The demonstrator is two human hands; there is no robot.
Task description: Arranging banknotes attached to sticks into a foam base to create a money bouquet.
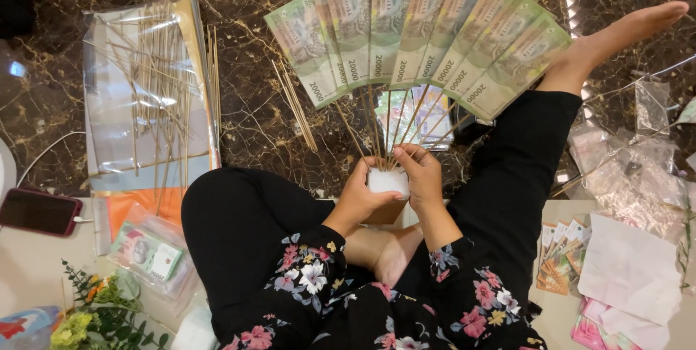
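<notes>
A fan of several green banknotes (417, 34) on thin wooden sticks (395, 129) spreads above my lap. The sticks run down into a small white block (387, 180) with a brown base. My left hand (360, 192) grips the block's left side. My right hand (420, 176) holds its right side, fingers at the stick bases. I sit cross-legged in black trousers and floral sleeves on a dark marble floor (254, 118).
A clear plastic sheet with loose sticks (148, 81) lies at left, more sticks (293, 103) beside it. A phone (40, 211), bagged banknotes (148, 250) and flowers (101, 314) sit lower left. Plastic sleeves (638, 169), more notes (562, 252) and paper (631, 270) lie right.
</notes>
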